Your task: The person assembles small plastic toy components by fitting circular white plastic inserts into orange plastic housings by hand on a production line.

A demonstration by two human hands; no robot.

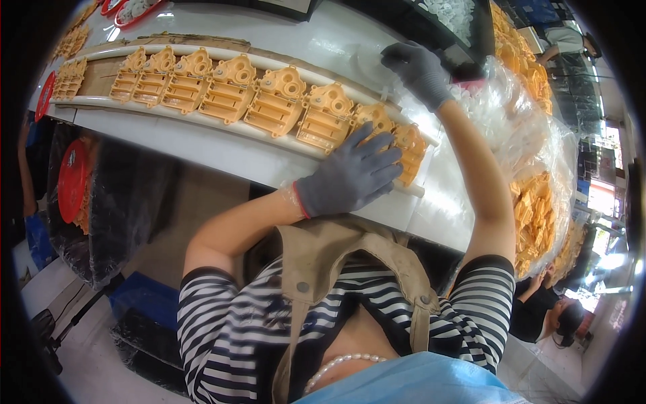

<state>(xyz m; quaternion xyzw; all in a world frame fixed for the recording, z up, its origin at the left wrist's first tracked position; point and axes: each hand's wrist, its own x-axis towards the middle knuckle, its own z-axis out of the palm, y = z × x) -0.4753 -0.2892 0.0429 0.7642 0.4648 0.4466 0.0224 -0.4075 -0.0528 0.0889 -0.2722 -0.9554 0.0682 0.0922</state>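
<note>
A row of orange plastic housings (pixel 275 101) with round openings and slots lies along two white rails. My left hand (pixel 350 174), in a grey glove with a red cuff, rests flat with fingers spread over the housings near the row's right end. Its fingertips touch one housing (pixel 374 119), partly covering it; the last housing (pixel 409 149) sits just right of them. Raised beyond the rails, my gloved right hand (pixel 418 73) has its fingers bent together. Whatever is between them, if anything, is too small to tell.
A black tray (pixel 483 30) with small whitish parts stands at the far right. Clear plastic bags (pixel 518 128) and heaped orange parts (pixel 535 209) lie on the right. Red dishes (pixel 138 12) sit at the far left. Other people (pixel 548 313) are at the right.
</note>
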